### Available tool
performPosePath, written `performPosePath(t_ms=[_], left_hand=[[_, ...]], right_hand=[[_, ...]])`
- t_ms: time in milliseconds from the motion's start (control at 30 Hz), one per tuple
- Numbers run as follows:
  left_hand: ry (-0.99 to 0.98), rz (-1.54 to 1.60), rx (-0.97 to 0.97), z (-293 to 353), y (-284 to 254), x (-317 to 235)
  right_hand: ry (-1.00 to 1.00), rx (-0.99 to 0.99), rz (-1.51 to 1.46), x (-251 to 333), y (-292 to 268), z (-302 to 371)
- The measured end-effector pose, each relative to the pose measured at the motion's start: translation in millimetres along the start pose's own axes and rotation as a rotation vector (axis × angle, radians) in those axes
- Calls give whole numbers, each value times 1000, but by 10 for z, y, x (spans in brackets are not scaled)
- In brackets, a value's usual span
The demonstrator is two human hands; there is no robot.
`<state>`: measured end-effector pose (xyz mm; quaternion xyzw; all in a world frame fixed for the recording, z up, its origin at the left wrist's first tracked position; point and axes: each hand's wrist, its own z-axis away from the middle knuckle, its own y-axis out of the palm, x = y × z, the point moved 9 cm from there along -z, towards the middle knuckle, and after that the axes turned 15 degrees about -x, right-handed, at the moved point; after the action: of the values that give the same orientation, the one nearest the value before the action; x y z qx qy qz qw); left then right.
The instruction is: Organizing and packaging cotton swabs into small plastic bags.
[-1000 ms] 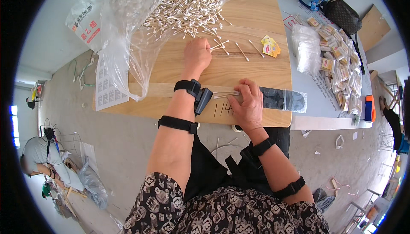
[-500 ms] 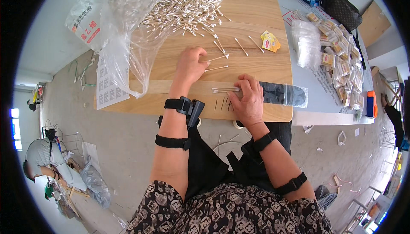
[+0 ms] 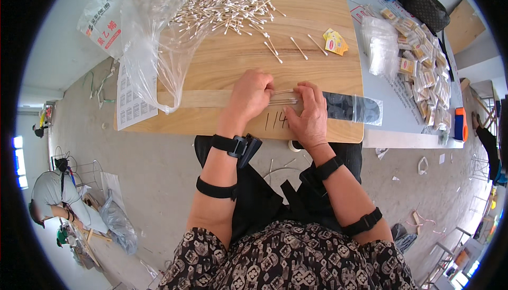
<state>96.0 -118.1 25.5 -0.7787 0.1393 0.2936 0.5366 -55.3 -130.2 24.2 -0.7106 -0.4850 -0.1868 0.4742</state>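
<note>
My left hand (image 3: 252, 95) is closed in a pinch on the left end of cotton swabs. My right hand (image 3: 308, 114) closes over the right end of a small row of cotton swabs (image 3: 283, 101), thumb below and fingers above. The swabs lie sideways between the two hands, just above the table's near edge. How many sit under the fingers is hidden. Beyond the hands, loose cotton swabs (image 3: 299, 48) lie apart on the wooden tabletop (image 3: 227, 68). A large heap of cotton swabs (image 3: 233, 4) spills from a clear plastic bag (image 3: 159, 30) at the far left.
Yellow cards (image 3: 336, 43) lie at the right of the table. A dark strip in clear film (image 3: 352, 109) lies beside my right hand. On the grey side table are clear bags (image 3: 378, 46), many small packs (image 3: 423, 78), a black pouch (image 3: 423, 8) and an orange-and-blue object (image 3: 460, 124).
My left hand has moved right and nearer, from picking up a cotton swab to meeting the swabs at my right hand. Two swabs that lay by it are gone from their place.
</note>
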Motion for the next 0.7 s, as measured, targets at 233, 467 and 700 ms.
performPosePath(t_ms=[233,467,700], left_hand=[[17,-22,-4,43,7,-10],[-24,16,-4,38,3,12],[34,31,-56,32,-7,-2]], right_hand=[[-33,0,12,18,-16,16],[-31,-4,-19,17,-8,22],[-64,21,-13,33,2,18]])
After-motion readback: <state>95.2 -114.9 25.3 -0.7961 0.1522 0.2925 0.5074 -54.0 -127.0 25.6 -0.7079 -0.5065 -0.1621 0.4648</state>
